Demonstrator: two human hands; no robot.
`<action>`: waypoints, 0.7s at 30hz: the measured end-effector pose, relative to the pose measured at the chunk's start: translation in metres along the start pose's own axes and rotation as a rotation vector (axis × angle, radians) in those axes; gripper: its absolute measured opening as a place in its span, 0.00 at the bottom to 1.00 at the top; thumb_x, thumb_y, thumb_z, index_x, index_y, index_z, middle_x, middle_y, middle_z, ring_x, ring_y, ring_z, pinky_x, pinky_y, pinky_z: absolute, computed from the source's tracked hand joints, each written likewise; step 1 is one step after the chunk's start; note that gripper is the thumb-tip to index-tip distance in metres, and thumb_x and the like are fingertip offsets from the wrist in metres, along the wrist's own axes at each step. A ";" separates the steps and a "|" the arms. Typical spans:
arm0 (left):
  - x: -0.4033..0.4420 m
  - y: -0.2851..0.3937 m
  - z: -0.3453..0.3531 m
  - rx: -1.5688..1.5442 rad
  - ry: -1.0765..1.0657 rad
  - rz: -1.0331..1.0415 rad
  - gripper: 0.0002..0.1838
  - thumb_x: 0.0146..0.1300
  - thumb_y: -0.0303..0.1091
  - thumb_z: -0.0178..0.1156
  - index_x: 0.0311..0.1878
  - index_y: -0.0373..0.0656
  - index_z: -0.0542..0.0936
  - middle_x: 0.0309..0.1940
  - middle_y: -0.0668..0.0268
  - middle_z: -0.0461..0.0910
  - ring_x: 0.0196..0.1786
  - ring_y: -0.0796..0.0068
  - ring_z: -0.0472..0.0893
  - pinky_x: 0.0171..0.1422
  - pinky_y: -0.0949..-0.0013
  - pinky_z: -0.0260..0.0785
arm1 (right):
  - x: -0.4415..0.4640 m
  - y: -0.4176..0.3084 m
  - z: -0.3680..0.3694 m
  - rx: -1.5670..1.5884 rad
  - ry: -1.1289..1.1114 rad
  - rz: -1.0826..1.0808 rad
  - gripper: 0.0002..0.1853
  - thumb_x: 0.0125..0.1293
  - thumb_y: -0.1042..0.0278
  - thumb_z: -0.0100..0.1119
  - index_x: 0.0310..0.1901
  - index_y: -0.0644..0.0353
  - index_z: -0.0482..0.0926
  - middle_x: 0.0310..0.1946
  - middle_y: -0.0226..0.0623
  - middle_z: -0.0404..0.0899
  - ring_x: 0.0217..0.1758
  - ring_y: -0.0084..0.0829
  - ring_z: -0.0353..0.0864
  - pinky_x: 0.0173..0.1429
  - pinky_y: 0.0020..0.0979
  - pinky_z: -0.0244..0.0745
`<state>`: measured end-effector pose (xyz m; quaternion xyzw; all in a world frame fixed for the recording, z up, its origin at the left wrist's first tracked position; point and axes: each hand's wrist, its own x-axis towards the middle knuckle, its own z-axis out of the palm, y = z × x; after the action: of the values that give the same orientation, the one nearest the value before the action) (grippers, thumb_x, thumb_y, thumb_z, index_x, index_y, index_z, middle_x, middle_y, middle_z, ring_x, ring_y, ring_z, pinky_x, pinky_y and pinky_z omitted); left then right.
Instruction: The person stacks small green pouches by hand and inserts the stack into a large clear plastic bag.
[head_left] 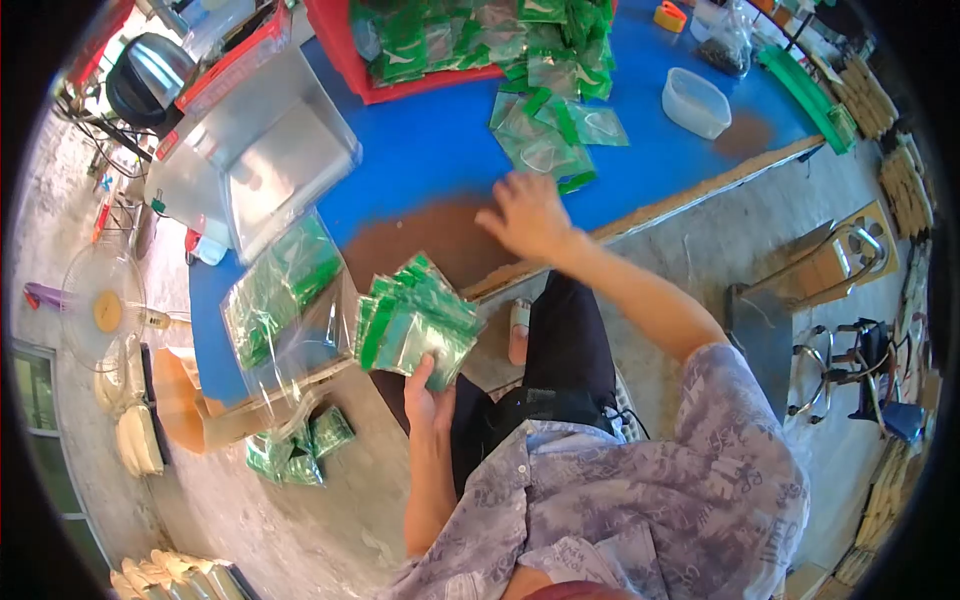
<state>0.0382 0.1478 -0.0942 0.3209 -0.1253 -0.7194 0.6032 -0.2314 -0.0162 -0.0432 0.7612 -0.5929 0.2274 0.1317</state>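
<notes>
My left hand grips a fanned stack of small clear-and-green plastic packets above my lap, at the table's front edge. My right hand reaches over the table with its fingers apart. Its fingertips are beside a loose group of the same packets lying on the blue top; whether they touch cannot be made out. Left of the held stack, a large clear plastic bag with green packets inside lies over the table's edge.
A red bin heaped with packets stands at the back of the blue table. A clear plastic box is at the left, a small translucent tub at the right. Filled bags lie on the floor. A fan stands left.
</notes>
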 end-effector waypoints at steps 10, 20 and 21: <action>-0.016 0.024 -0.009 -0.074 -0.095 -0.068 0.34 0.62 0.26 0.69 0.71 0.37 0.68 0.64 0.60 0.78 0.67 0.60 0.78 0.74 0.55 0.71 | 0.014 0.006 0.001 -0.035 0.060 0.229 0.35 0.68 0.43 0.63 0.61 0.70 0.74 0.62 0.61 0.71 0.67 0.62 0.67 0.69 0.59 0.64; -0.008 0.024 0.006 0.020 -0.069 -0.043 0.32 0.62 0.24 0.69 0.69 0.37 0.69 0.62 0.59 0.79 0.65 0.61 0.80 0.72 0.53 0.73 | -0.031 -0.059 -0.021 1.197 -0.366 -0.023 0.17 0.77 0.58 0.53 0.38 0.66 0.81 0.36 0.41 0.82 0.40 0.43 0.83 0.47 0.39 0.77; -0.006 0.021 0.010 0.013 -0.053 -0.078 0.32 0.62 0.25 0.69 0.69 0.38 0.69 0.61 0.60 0.79 0.64 0.62 0.80 0.71 0.53 0.73 | -0.032 -0.065 -0.020 1.302 -0.436 0.010 0.18 0.78 0.57 0.52 0.38 0.66 0.80 0.35 0.41 0.81 0.36 0.42 0.79 0.46 0.40 0.75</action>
<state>0.0490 0.1459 -0.0727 0.3103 -0.1333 -0.7499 0.5689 -0.1789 0.0373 -0.0381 0.7108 -0.3518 0.3796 -0.4762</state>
